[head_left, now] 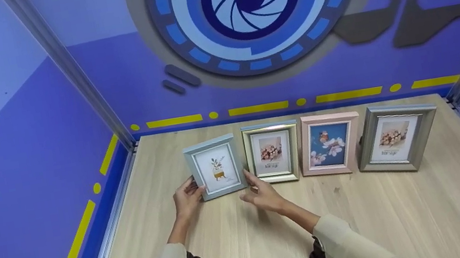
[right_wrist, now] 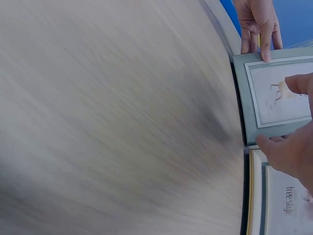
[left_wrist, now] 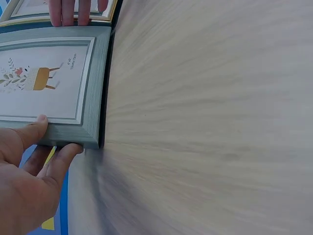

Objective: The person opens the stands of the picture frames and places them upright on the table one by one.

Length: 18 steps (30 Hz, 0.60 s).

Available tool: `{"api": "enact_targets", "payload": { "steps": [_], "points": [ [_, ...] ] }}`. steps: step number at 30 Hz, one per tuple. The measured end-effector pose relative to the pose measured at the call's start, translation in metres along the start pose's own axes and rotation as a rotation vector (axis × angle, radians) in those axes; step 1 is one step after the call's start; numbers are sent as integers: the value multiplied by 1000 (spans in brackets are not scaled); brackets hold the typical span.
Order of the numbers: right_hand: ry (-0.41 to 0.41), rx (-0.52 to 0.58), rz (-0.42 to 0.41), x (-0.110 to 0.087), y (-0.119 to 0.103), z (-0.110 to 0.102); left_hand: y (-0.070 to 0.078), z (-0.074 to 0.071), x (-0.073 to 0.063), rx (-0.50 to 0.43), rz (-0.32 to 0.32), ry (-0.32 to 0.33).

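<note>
A pale blue-green picture frame with a potted-plant print stands upright at the left end of a row. My left hand grips its left side, thumb on the front border and other fingers at the edge. On its opposite side, the fingers of my right hand touch the edge, reaching between it and the gold frame. The right thumb is held off the front, as the right wrist view shows. Beside it stands the gold picture frame with a flower print, nearest to the right hand.
Further right stand a pink picture frame with a blossom print and a grey-brown picture frame, turned slightly. All rest on a light wooden table. A blue-purple wall rises behind, with metal posts at the corners.
</note>
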State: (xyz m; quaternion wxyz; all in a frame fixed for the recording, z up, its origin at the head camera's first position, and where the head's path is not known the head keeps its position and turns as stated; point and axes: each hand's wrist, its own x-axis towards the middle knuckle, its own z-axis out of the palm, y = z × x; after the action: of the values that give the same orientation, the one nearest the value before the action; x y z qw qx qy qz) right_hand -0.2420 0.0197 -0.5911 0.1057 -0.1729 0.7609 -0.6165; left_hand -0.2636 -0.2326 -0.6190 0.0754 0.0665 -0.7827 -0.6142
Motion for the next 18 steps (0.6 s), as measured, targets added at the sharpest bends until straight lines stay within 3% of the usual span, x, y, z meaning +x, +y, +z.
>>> {"api": "enact_targets", "payload": {
  "steps": [5, 8, 18],
  "points": [
    [-9, -16, 28, -10, -22, -3, 3, 4, -1, 45, -1, 19],
    [-16, -19, 19, -11, -23, -4, 4, 5, -3, 56, 0, 19],
    [-80, 4, -35, 0, 22, -11, 4, 3, -4, 102, 11, 45]
  ]
}}
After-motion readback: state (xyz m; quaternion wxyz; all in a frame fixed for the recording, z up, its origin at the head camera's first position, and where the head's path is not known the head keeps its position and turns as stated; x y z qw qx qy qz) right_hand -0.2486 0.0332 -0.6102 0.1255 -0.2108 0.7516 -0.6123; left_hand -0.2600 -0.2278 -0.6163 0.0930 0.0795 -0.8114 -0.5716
